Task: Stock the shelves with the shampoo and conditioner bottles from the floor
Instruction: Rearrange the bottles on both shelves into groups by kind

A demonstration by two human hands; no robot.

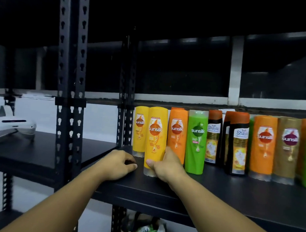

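Yellow shampoo bottle (156,133) standing cap-down on the black shelf (215,191), at the near left end of the row, with a second yellow bottle (139,131) just behind at 11 o'clock and an orange bottle (177,134) close at 3 o'clock. Right hand (166,165) clamped low on it: thumb across the front near the clear cap, fingers round the side at 3 o'clock, mostly hidden. Left hand (118,164) resting on the shelf at 9 o'clock of the bottle, fingers loosely curled, holding nothing.

Judged to be the setting-down step, nearly done. To finish well: press the cap flat to the shelf before letting go, hold the label facing front as on the green bottle (197,141) further along at 3 o'clock, and slide toward 12 o'clock until level with the row's front line. Draw the fingers out toward 6 o'clock, not sideways, to avoid knocking the orange bottle. Tall and narrow on a small cap, so likely to tip if released on a tilt.
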